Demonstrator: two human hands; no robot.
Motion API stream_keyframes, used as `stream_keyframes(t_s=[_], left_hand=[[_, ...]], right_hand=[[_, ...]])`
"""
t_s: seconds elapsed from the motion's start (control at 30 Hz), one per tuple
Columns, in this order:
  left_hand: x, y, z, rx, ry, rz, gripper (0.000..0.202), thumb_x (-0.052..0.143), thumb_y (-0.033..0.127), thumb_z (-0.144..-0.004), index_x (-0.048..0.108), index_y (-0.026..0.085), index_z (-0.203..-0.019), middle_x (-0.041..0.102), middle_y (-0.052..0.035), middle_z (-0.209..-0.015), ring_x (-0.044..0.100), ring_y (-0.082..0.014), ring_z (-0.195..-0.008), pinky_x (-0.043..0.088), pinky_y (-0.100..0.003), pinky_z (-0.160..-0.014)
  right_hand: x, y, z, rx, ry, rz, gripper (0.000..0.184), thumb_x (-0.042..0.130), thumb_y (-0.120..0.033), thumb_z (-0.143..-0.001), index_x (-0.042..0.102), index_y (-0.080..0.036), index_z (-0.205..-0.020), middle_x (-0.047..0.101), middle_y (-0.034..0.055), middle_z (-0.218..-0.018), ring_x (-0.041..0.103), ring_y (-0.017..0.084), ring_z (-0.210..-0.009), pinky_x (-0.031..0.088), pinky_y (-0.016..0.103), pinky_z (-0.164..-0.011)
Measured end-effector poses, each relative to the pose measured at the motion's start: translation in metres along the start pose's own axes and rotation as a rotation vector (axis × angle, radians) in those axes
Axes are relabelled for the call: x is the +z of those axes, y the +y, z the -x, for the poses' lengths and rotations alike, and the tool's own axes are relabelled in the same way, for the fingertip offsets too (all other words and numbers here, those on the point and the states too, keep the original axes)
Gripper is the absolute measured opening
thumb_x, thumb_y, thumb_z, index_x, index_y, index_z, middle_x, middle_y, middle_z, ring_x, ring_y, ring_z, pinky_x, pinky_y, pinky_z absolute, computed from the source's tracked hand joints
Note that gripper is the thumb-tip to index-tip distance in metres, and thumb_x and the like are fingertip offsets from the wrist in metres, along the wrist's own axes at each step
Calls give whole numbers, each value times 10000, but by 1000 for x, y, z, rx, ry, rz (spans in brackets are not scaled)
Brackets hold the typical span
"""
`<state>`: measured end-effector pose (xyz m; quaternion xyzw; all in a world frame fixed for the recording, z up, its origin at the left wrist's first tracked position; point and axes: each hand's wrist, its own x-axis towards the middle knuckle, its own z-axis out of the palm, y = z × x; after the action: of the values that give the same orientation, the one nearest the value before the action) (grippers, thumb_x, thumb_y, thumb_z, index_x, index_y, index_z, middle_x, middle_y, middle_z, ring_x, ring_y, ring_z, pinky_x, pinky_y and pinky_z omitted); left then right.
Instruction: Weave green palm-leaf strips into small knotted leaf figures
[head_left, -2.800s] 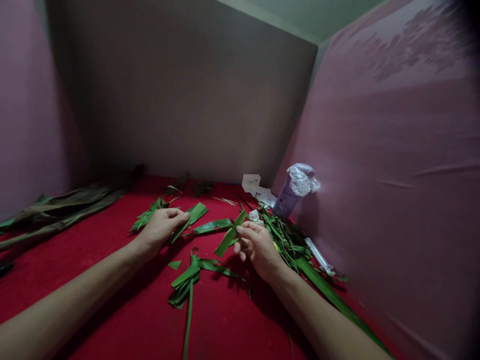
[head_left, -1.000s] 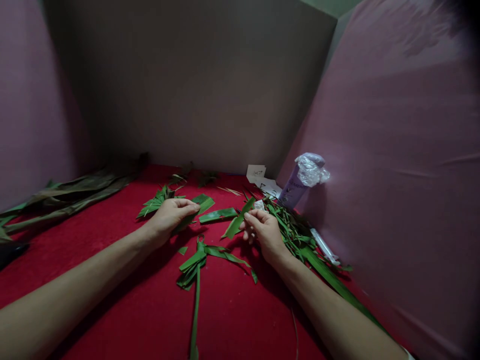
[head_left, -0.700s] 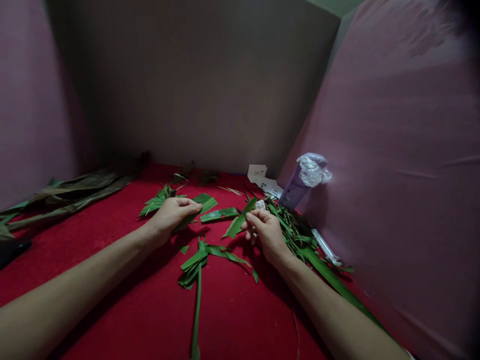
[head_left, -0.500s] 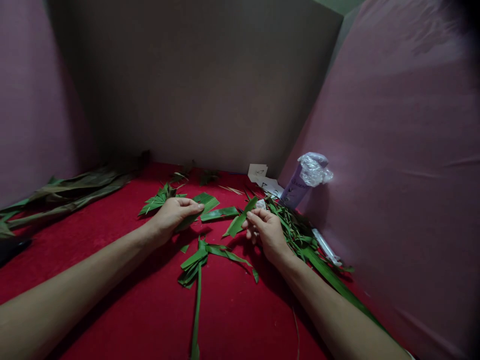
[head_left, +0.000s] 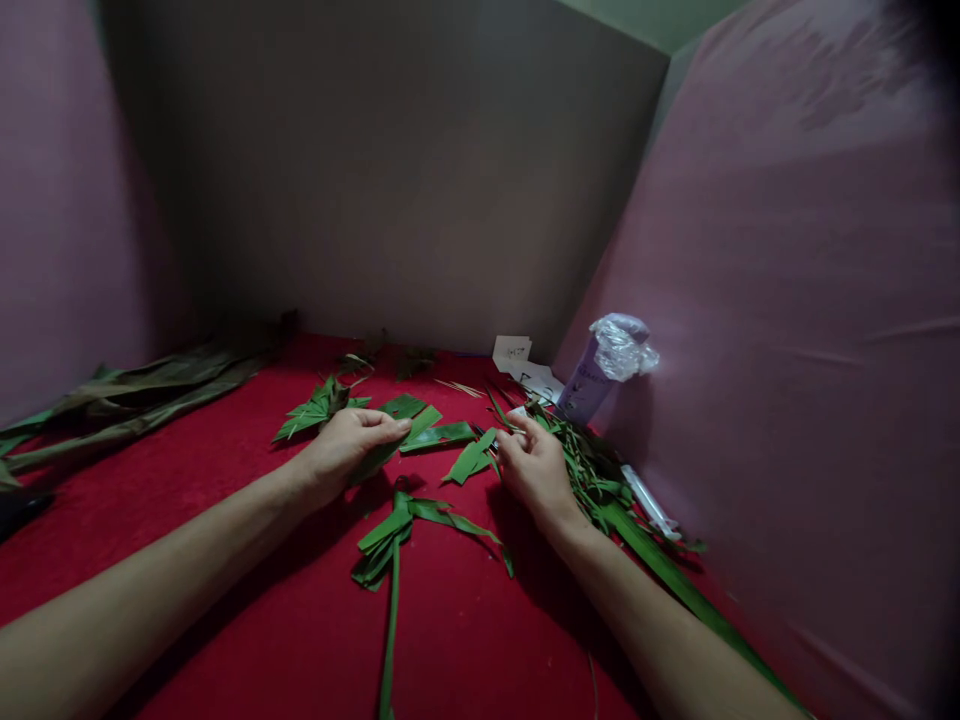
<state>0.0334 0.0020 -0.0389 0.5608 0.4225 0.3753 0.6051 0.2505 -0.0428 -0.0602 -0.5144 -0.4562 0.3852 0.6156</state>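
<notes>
At the far left, one bundle of long dried leaves [head_left: 127, 400] is lying along the edge of the red tabletop [head_left: 187, 520], reaching toward the far corner. Right of it, one small fan of pointed green leaf tips [head_left: 311, 412] is resting on the red surface, just beyond the person's left hand [head_left: 346, 452].

That left hand is closing thumb and fingers on one wide green leaf strip [head_left: 411, 422] and is holding it low against the tabletop, left of centre. Nearer the camera, between the two forearms, one folded cluster of leaf strips [head_left: 390, 530] is lying flat, its single long stem running toward the near edge.

To the right of centre, the right hand [head_left: 531, 468] is pinching one shorter leaf strip [head_left: 469, 460] between thumb and fingertips, its free end pointing left toward the other strip; the two strips are lying near each other but apart.

Just right of this hand, one loose heap of narrow green leaf cuttings [head_left: 589, 470] is spreading over the tabletop, too tangled to count. Beyond it, a few white paper cards [head_left: 517, 355] are sitting against the far wall, and one purple tube [head_left: 585, 390] capped with crumpled clear plastic is leaning by the right-hand pink wall. One clear plastic piece [head_left: 649, 500] is lying at the heap's right edge, and one long green leaf blade [head_left: 675, 585] is running along the right forearm toward the near right corner.
</notes>
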Motion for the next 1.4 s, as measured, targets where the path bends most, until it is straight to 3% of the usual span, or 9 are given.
stream_keyframes(t_s=[0.07, 0.17, 0.27, 0.5, 0.63, 0.83, 0.9, 1.0, 1.4], left_hand=[[4, 0, 2, 1, -8, 8, 324, 689, 410, -660, 506, 180, -524, 420, 70, -403, 311, -54, -331, 192, -198, -349], [16, 0, 10, -2, -34, 24, 320, 688, 420, -665, 520, 179, -538, 424, 72, -412, 314, -53, -341, 204, -194, -356], [29, -1, 19, 4, -70, 13, 319, 689, 426, -668, 541, 173, -545, 419, 73, -427, 296, -47, -361, 195, -190, -365], [39, 3, 31, -9, -171, -70, 365, 600, 502, -721, 569, 165, -585, 346, 76, -449, 231, -58, -389, 152, -206, -381], [36, 6, 31, -4, -170, -127, 298, 633, 450, -707, 603, 160, -647, 415, 65, -469, 295, -66, -403, 213, -196, -394], [38, 7, 32, -15, -123, -185, 252, 662, 391, -687, 624, 142, -666, 503, 40, -477, 344, -61, -386, 257, -192, -387], [39, 7, 33, -2, -90, -172, 259, 654, 394, -693, 630, 136, -674, 533, 29, -504, 346, -55, -381, 262, -189, -378], [41, 7, 34, 3, -76, -110, 267, 649, 401, -699, 635, 134, -686, 548, 25, -535, 359, -53, -391, 272, -180, -375], [41, 10, 37, 29, -216, 226, 178, 625, 315, -766, 642, 155, -689, 578, 11, -605, 499, -98, -565, 399, -205, -533]], right_hand=[[5, -4, 6, -62, -7, -11, 296, 636, -324, -701, 561, -170, -943, 437, -107, -431, 335, 39, -304, 228, 151, -292], [14, -13, 22, -19, -237, -38, 256, 613, -395, -737, 600, -156, -827, 548, -37, -577, 369, 34, -327, 258, 165, -289], [21, -19, 35, -28, -341, -65, 236, 623, -395, -744, 592, -165, -784, 520, -49, -564, 390, 35, -348, 292, 159, -317], [22, -22, 38, -28, -288, -84, 250, 595, -356, -771, 519, -161, -634, 443, -69, -458, 328, 39, -320, 243, 170, -311], [20, -20, 35, -70, -211, -32, 263, 574, -334, -796, 492, -166, -611, 434, -70, -445, 325, 45, -338, 241, 179, -332], [17, -19, 42, -437, -129, 266, 166, 539, -252, -844, 557, -177, -696, 511, -23, -596, 446, 91, -523, 374, 213, -492], [16, -21, 47, -627, -165, 363, 86, 538, -184, -840, 613, -174, -800, 575, 16, -709, 512, 117, -634, 427, 242, -590], [14, -23, 52, -824, -258, 445, 181, 522, -103, -826, 629, -152, -962, 614, 63, -814, 560, 142, -731, 465, 267, -661], [15, -18, 51, -1016, -245, 685, 288, 526, -102, -821, 594, -114, -1101, 617, 100, -805, 561, 171, -708, 485, 294, -614]])
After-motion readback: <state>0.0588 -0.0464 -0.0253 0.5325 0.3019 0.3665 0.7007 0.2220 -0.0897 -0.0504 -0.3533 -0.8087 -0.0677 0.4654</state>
